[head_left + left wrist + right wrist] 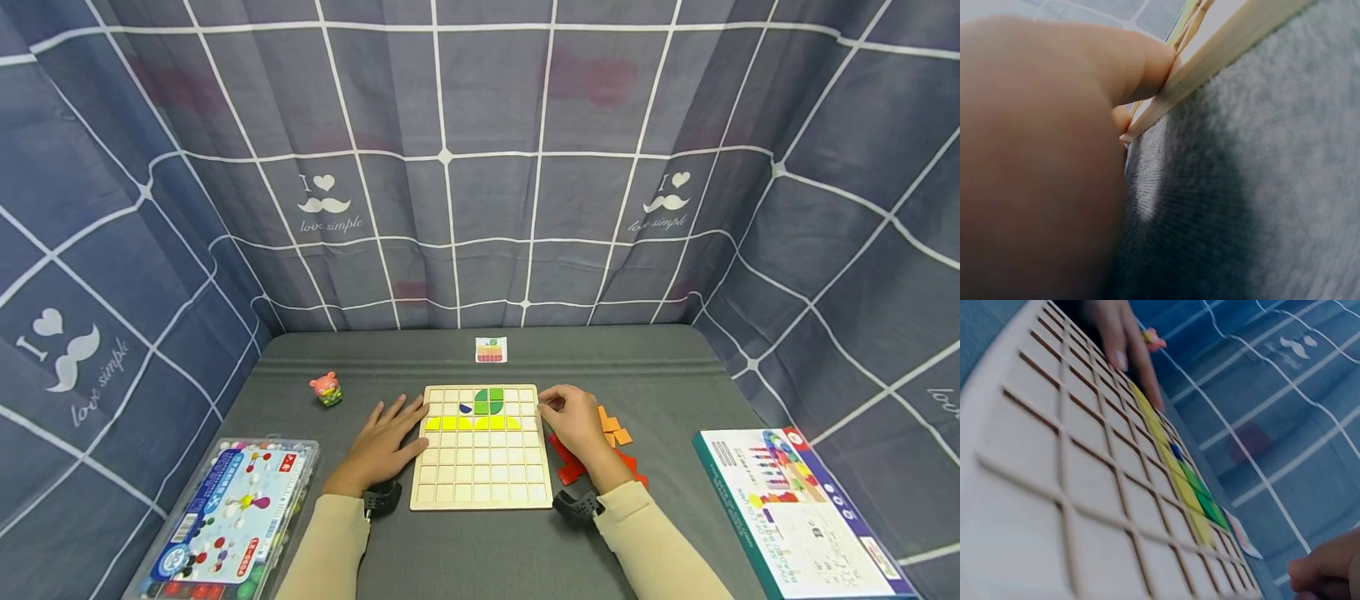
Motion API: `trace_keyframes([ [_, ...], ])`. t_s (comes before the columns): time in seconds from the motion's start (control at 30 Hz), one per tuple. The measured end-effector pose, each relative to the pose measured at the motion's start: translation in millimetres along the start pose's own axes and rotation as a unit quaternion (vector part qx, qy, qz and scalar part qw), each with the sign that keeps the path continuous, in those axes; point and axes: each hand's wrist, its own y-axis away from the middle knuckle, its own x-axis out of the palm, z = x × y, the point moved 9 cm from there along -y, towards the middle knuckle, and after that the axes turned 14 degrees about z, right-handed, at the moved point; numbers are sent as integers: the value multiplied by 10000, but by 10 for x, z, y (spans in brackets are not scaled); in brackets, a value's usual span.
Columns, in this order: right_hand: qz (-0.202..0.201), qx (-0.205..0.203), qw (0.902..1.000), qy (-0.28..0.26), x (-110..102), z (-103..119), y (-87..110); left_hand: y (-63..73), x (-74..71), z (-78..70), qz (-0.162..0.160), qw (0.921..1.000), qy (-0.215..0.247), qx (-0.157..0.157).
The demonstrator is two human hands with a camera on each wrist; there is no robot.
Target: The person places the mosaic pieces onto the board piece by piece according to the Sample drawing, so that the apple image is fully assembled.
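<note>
A pale wooden grid board [480,475] lies on the table between the hands. Near its top, green pieces [489,402] with rounded outer corners form a cluster, beside a small dark blue piece [466,408]. Below them runs a row of yellow pieces [472,423], which stops short of the right edge. My left hand [386,442] is spread out, its fingertips and thumb touching the board's left edge. At the upper right edge is my right hand [572,417], fingers bent and thumb near the index finger; I cannot tell whether it pinches anything.
Red pieces [570,472] and orange pieces [617,429] lie beside the right hand. A small pattern card [491,350] sits behind the board, a pink figurine [327,389] at back left. A clear plastic case [225,517] stands at left, a printed box [810,508] at right.
</note>
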Motion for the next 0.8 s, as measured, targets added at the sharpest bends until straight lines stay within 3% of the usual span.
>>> trace_keyframes([
  [0.23,284,434,9958,749,-299,-306,-72,3,-15,1,-19,10000,-33,-22],
  [0.43,100,813,9888,1249,-457,-549,-103,8,-10,7,-100,9999,-1,55],
  [0.67,189,1282,9787,1595,-431,-577,-122,1,6,18,60,10000,-11,-2],
  [0.8,290,1615,9727,1639,-384,-575,-131,7,8,12,-21,10000,-26,70],
])
